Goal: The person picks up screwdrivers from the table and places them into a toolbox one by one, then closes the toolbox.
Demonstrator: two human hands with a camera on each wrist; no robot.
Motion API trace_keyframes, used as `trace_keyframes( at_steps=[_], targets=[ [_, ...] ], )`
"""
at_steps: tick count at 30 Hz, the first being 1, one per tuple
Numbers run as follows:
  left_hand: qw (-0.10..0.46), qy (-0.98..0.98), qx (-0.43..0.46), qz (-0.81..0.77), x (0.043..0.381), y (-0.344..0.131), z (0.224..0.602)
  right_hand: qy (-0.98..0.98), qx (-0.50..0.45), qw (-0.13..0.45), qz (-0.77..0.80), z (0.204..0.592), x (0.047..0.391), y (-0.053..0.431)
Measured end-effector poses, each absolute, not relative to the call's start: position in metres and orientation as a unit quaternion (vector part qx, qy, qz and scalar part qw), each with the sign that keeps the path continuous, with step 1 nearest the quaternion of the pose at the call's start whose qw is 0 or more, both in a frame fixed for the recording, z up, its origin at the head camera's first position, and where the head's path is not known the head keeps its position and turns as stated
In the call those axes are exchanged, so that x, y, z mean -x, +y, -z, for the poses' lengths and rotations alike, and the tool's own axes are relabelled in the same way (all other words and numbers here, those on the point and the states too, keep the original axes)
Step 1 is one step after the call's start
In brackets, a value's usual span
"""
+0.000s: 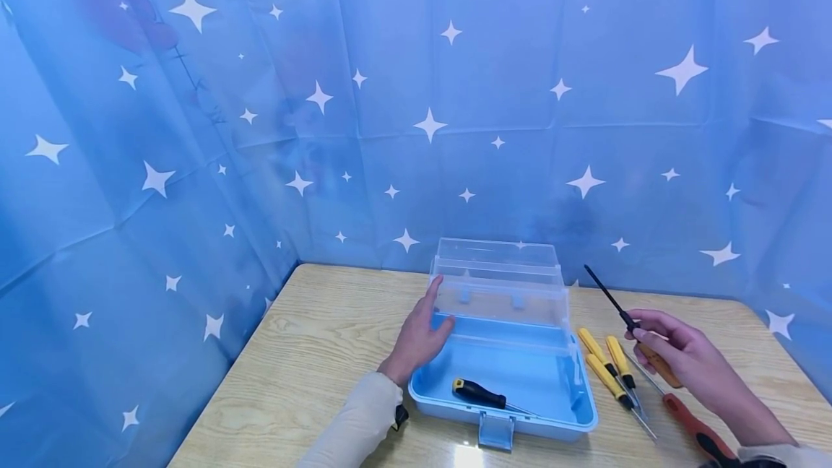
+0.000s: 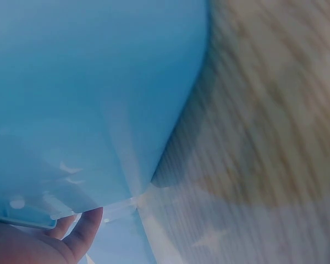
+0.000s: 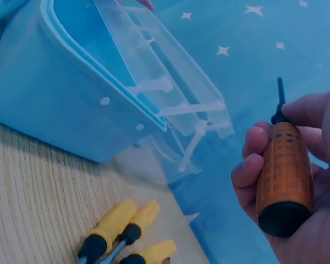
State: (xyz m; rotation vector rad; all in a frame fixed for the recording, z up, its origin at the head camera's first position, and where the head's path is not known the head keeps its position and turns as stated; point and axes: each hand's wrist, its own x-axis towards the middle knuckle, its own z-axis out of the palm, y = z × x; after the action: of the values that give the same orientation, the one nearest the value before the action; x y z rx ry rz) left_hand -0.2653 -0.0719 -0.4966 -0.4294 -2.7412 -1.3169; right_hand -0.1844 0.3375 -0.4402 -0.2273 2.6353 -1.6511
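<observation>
Screwdriver with an orange handle (image 3: 285,170) is held above the bench (image 1: 325,338) in the right hand (image 1: 692,360), whose fingers and thumb curl round it, its black shaft slanting up and away. The left hand (image 1: 416,339) lies at the left edge of the blue toolbox (image 1: 533,378), fingers extended and thumb spread apart, not closed around anything. A clear lid (image 1: 500,280) stands raised at the toolbox's far side, and a black-handled screwdriver (image 1: 479,393) lies inside, near the front wall. Right of the toolbox lie three yellow-handled screwdrivers (image 1: 606,375) and a red-and-black-handled one (image 1: 692,421).
</observation>
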Motion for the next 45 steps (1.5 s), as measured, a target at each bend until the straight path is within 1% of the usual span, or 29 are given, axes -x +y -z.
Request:
trace_keyframes(
  at_steps=[14, 36, 45],
  targets=[
    [0.037, -0.891, 0.138, 0.432, 0.266, -0.072, 0.497, 0.851, 0.106, 0.01, 0.515, 0.434, 0.186, 0.32],
    [0.04, -0.891, 0.143, 0.429, 0.266, -0.072, 0.499, 0.819, 0.164, 0.058, 0.546, 0.426, 0.19, 0.294],
    [0.038, -0.893, 0.14, 0.427, 0.267, -0.072, 0.498, 0.8, 0.215, 0.07, 0.556, 0.423, 0.193, 0.282]
  ],
)
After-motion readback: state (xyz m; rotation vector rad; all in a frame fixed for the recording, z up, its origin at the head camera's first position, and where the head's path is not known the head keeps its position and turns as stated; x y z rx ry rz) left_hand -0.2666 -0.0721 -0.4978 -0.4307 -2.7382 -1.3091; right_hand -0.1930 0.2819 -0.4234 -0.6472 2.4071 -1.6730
